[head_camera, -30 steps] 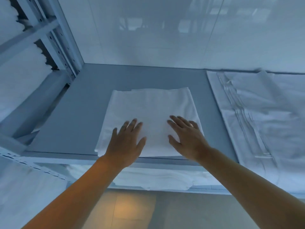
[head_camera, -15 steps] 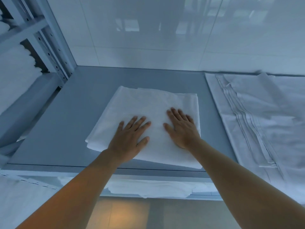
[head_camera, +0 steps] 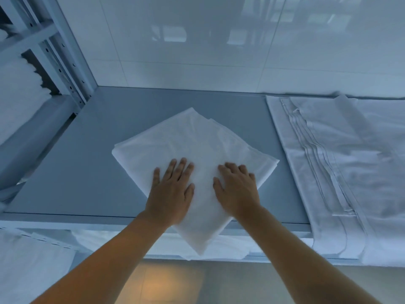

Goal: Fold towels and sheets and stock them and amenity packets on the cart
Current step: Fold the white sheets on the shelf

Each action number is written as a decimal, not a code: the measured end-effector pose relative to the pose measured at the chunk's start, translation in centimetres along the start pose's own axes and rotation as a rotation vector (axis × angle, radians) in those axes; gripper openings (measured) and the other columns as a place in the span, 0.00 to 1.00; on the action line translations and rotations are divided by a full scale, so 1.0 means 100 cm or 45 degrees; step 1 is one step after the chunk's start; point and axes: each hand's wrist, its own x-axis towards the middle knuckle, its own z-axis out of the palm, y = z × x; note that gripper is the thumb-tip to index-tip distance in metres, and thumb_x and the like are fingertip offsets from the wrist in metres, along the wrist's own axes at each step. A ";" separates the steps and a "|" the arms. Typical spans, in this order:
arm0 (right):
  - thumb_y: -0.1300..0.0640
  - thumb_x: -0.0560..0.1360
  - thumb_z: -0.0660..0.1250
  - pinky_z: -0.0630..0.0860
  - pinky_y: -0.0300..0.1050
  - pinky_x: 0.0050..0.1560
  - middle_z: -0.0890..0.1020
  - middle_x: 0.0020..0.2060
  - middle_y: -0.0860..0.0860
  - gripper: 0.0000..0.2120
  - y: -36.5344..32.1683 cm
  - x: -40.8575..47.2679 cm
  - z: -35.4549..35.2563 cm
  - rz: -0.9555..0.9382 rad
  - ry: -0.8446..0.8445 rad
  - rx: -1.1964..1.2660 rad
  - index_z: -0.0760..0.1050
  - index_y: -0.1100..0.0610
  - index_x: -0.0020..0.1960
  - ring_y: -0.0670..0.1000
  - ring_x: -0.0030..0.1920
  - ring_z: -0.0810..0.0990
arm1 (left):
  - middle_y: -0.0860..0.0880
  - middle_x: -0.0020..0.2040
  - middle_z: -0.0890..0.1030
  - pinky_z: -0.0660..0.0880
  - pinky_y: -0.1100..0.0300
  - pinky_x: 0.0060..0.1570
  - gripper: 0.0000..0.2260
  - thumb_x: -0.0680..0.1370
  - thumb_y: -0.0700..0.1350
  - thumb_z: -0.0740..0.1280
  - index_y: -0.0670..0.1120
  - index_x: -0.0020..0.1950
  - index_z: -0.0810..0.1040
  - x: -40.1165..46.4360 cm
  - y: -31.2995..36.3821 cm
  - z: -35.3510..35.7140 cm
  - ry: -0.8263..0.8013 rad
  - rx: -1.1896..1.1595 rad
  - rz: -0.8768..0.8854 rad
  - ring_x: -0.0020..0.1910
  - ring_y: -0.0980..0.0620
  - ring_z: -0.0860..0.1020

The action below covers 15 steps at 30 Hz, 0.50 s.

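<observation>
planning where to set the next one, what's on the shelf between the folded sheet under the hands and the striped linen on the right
Nothing: in the head view a bare strip of grey shelf separates the folded sheet from the striped linen.

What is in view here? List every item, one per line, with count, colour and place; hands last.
folded sheet: one, white, turned cornerwise on the grey shelf, near corner hanging over the front edge
shelf: one, grey, against the tiled wall
spread linen with stitched pleats: one, white, on the right end of the shelf, draped over the front
tiled wall: glossy white, behind the shelf
metal rack: one, pale, at the left, holding white linen
linen on the lower shelf: white, below the front edge
floor: tan, at the bottom
left hand: flat on the folded sheet
right hand: flat on the folded sheet, fingers slightly bent
</observation>
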 end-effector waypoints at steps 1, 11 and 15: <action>0.41 0.80 0.54 0.68 0.55 0.64 0.75 0.71 0.51 0.26 0.012 0.008 -0.007 -0.112 0.022 -0.014 0.74 0.52 0.71 0.58 0.67 0.73 | 0.53 0.85 0.51 0.50 0.39 0.79 0.27 0.84 0.58 0.44 0.55 0.84 0.50 -0.001 -0.002 -0.001 -0.017 0.006 0.026 0.84 0.50 0.49; 0.31 0.81 0.46 0.47 0.52 0.82 0.46 0.83 0.41 0.36 0.047 0.037 0.011 -0.320 -0.209 0.059 0.45 0.43 0.84 0.45 0.83 0.44 | 0.60 0.84 0.44 0.46 0.46 0.81 0.26 0.85 0.58 0.44 0.59 0.84 0.46 0.000 -0.055 -0.018 -0.109 0.050 0.421 0.83 0.56 0.42; 0.31 0.81 0.45 0.45 0.52 0.82 0.46 0.83 0.42 0.36 0.024 0.013 0.023 -0.120 -0.094 0.090 0.44 0.44 0.84 0.47 0.83 0.44 | 0.58 0.84 0.43 0.51 0.42 0.80 0.25 0.87 0.56 0.45 0.62 0.83 0.43 0.010 -0.057 -0.033 -0.167 0.148 0.276 0.84 0.51 0.45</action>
